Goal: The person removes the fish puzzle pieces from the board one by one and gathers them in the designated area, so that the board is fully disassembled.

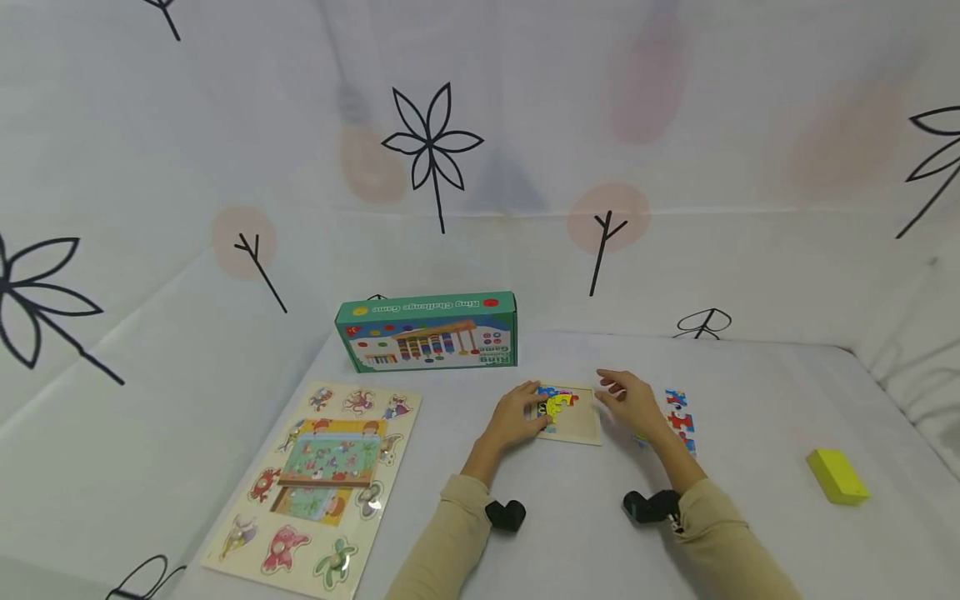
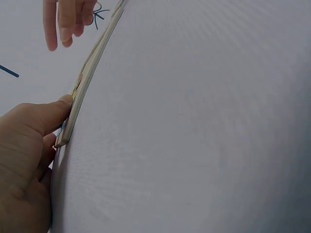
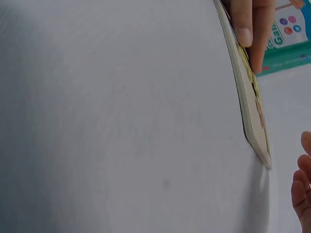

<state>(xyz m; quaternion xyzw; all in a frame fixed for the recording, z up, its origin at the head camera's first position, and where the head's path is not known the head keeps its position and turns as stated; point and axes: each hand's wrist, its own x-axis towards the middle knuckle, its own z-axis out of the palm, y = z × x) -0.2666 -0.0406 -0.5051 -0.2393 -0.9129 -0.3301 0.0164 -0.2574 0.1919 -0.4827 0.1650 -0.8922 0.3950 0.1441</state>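
A shallow wooden puzzle board (image 1: 577, 427) lies on the table, with joined blue, yellow and red pieces (image 1: 555, 406) in its left part. My left hand (image 1: 513, 419) grips the board's left side, thumb over the pieces; the left wrist view shows the thumb of that hand (image 2: 24, 141) against the board's edge (image 2: 80, 104). Just off the right side is my right hand (image 1: 630, 404), fingers apart and slightly bent, holding nothing visible. In the right wrist view, a gap separates this hand (image 3: 303, 184) from the board (image 3: 243, 82).
Loose puzzle pieces (image 1: 678, 421) lie right of the board, partly behind my right forearm. A green game box (image 1: 427, 333) stands at the back left. At left, a large picture board (image 1: 283, 548) bears smaller puzzles (image 1: 333, 454). A yellow block (image 1: 837, 477) sits far right.
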